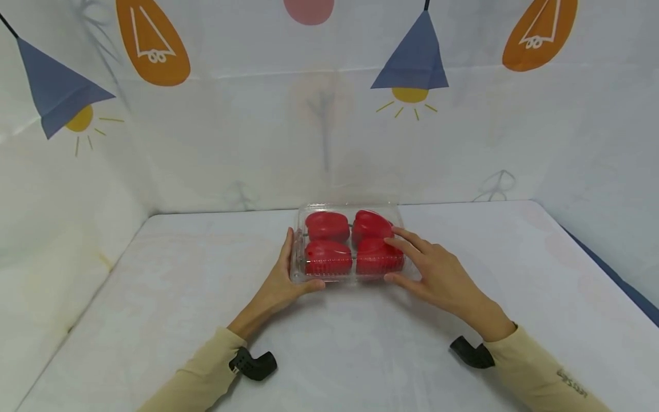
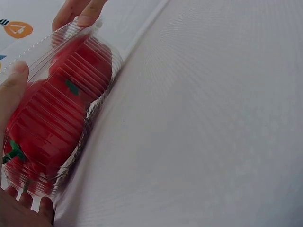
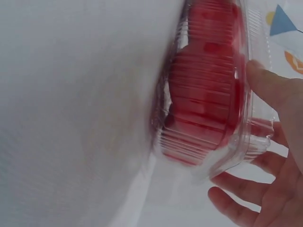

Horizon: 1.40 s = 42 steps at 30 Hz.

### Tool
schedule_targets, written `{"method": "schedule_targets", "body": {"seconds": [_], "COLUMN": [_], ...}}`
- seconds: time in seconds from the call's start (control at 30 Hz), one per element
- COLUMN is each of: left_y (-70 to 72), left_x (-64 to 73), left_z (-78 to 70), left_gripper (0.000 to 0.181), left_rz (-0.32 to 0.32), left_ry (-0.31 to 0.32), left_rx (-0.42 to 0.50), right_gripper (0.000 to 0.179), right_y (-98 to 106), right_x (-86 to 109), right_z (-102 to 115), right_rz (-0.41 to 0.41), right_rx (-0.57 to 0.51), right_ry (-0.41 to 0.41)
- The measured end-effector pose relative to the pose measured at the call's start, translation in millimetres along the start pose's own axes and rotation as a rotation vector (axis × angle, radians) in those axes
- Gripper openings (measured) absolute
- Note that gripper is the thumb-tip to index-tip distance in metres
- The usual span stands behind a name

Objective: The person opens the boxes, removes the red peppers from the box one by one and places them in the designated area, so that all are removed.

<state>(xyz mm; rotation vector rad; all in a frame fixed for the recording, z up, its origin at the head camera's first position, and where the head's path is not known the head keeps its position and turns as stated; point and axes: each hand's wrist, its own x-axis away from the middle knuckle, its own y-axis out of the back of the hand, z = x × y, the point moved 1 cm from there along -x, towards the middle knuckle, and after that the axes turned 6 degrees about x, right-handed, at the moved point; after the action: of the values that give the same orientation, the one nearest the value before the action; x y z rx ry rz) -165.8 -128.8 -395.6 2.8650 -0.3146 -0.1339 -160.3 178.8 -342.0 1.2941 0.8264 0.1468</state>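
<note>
A clear plastic clamshell box [image 1: 340, 280] rests on the white table, with several glossy red peppers [image 1: 328, 227] inside. Green stems show through the ribbed plastic in the left wrist view. My left hand [image 1: 278, 289] grips the box's left end, its thumb along the front edge and its fingers against the side. At the right end, my right hand [image 1: 440, 277] holds the box between the thumb at the front and fingers over the right edge. The right wrist view shows its thumb [image 3: 267, 85] pressed to the plastic rim and the other fingers spread around the corner.
The table [image 1: 206, 257] has a white cover and meets a white cloth backdrop [image 1: 247, 143] behind the box. Printed blue lamps [image 1: 412, 57] and orange ovals decorate the cloth. A dark wrist mount [image 1: 254, 365] sits at each sleeve cuff.
</note>
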Motion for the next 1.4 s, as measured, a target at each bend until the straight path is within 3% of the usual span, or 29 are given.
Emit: {"method": "schedule_targets", "body": {"seconds": [0.33, 0.57, 0.77, 1.1, 1.4], "left_y": [0.6, 2.1, 3.1, 1.1, 1.5], "left_x": [-0.3, -0.3, -0.6, 2.3, 3.0], "left_z": [0.9, 0.2, -0.5, -0.8, -1.1], "left_gripper": [0.120, 0.120, 0.120, 0.119, 0.118], "left_rz": [-0.009, -0.024, -0.018, -0.012, -0.015], "left_ry": [0.027, 0.001, -0.005, -0.002, -0.001], "left_rx": [-0.017, -0.037, -0.038, -0.023, -0.034], "right_gripper": [0.066, 0.064, 0.063, 0.063, 0.062], "right_y": [7, 8, 11, 18, 22], "right_x": [-5.2, -6.9, -10.4, -15.2, -20.3], "right_z": [-2, -2, 1, 7, 15], "right_rz": [0.084, 0.075, 0.100, 0.279, 0.304], "right_rx": [0.015, 0.028, 0.096, 0.243, 0.311], "right_ry": [-0.008, 0.049, 0.118, 0.196, 0.250]}}
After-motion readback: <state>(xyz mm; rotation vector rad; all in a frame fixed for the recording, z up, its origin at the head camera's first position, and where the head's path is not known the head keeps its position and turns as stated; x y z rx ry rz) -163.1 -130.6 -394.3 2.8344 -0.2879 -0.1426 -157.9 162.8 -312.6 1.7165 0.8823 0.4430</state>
